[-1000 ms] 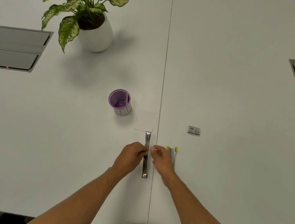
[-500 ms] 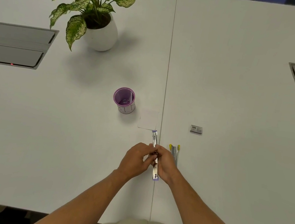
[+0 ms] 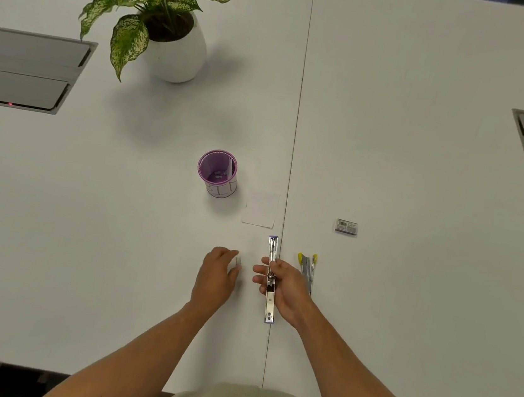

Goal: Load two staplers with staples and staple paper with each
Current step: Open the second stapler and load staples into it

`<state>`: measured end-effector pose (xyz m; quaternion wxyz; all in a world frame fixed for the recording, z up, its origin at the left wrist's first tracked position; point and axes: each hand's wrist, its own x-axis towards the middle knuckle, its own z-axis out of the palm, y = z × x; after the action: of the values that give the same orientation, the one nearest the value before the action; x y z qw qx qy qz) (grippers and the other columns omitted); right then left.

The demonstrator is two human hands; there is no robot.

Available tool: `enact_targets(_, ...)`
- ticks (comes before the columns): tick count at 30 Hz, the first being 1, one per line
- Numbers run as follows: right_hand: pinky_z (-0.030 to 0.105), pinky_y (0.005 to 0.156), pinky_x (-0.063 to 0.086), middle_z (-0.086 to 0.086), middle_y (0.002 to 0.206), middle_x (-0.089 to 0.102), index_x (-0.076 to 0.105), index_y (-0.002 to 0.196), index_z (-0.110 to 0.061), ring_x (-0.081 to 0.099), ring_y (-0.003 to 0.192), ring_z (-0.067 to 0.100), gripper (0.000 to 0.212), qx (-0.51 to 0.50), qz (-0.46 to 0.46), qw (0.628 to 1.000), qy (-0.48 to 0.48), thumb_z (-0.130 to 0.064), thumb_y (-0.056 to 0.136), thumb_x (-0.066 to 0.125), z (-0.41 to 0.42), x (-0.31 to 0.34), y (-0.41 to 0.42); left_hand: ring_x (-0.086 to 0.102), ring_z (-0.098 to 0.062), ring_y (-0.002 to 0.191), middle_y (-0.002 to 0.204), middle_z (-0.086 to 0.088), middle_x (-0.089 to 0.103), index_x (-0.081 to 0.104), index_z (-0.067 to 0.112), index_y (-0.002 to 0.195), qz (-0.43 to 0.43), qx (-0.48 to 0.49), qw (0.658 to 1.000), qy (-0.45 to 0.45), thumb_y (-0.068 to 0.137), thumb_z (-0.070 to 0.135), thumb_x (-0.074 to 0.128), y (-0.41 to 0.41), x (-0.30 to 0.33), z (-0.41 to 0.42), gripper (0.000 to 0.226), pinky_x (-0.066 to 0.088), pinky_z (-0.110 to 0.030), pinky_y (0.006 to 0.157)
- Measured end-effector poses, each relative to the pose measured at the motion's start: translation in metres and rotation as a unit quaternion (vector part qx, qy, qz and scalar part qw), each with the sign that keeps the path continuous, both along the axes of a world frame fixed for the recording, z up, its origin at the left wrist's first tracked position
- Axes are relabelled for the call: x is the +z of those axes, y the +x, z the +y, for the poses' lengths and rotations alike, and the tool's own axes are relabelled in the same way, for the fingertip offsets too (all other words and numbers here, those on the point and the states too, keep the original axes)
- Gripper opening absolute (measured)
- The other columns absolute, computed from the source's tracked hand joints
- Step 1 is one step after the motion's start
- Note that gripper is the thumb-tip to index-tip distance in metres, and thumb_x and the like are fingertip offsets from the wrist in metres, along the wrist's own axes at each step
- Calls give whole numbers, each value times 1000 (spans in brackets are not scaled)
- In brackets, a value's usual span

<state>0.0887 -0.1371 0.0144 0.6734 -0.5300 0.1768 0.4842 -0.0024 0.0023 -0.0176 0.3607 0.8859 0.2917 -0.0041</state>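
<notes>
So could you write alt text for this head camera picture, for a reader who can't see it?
Seen from above, a person's right hand holds an opened silver stapler over a white table, while the left hand reaches for a small strip of staples. Nearby lie a yellow stapler, a paper slip, a staple box, a purple cup and a potted plant.

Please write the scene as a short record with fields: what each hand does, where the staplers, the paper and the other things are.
right hand: holds the opened stapler over the table seam
left hand: on the table, fingertips at a small staple strip; grip unclear
second stapler: yellow-tipped, lies open just right of the right hand
paper: flat, beyond the held stapler
staple box: right of the paper, apart from it
purple cup: upright, left of the paper
potted plant: far left
</notes>
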Motion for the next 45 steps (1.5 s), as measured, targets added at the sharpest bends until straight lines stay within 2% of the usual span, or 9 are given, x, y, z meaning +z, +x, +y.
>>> enact_targets(5,28,57,49,17,96,71,60,108,-2,68,71,24,23,-5,6,1000,-4,-9,103,39,-5,-1,0,50,-26,118,131,-8,53,55,10,134,96,-61,993,20,94,15,58,9,-10,8,41,44,-33,99)
enact_targets(8,29,58,50,16,95,72,60,110,-1,68,72,24,23,3,4,1000,-9,-10,103,40,-8,-2,0,54,-26,108,121,-10,57,60,6,124,105,-94,988,56,95,11,53,17,-15,6,31,49,-32,88)
enact_targets(12,29,57,51,17,96,72,61,109,-2,68,73,24,23,8,2,1000,-14,-10,103,40,-9,-2,-1,54,-21,91,104,-8,58,68,5,104,115,-97,987,54,93,7,51,24,-16,6,20,41,-24,71)
enact_targets(16,29,58,51,18,97,71,61,109,-2,68,74,25,23,10,3,1000,-9,-10,102,41,-10,-1,0,61,-26,86,97,-11,58,69,4,96,117,-53,991,25,88,4,59,30,-11,8,13,44,-27,70)
enact_targets(24,29,59,53,18,97,72,60,114,1,69,75,25,23,10,9,1000,1,-11,102,44,-12,2,-1,63,-22,72,81,-7,68,67,6,86,94,53,991,-74,80,9,75,23,-3,9,11,51,-28,67)
enact_targets(30,28,59,55,16,91,73,60,114,0,70,74,23,22,2,15,1000,14,-11,99,49,-13,4,-3,68,-7,66,79,-1,71,72,8,92,-21,92,981,-169,86,6,70,28,17,-1,6,56,-19,67)
enact_targets(33,28,61,54,17,93,73,59,115,1,70,73,23,23,-1,12,1000,12,-10,99,48,-13,4,-4,69,-1,68,84,3,72,74,7,97,-58,76,980,-173,88,3,67,34,29,-4,12,54,-10,68)
enact_targets(37,29,62,54,19,95,71,59,116,1,69,73,23,23,-9,7,1000,5,-9,99,47,-11,3,-4,67,-8,72,92,-5,75,74,3,100,-76,-14,991,-108,88,-3,62,41,44,-11,18,48,-3,69)
enact_targets(45,29,58,52,12,83,71,65,106,-1,69,71,23,21,-5,-12,1000,2,-8,98,47,-6,4,-6,66,-21,74,82,-9,73,74,5,89,-5,-140,990,-22,91,4,55,52,57,-20,20,52,-32,72)
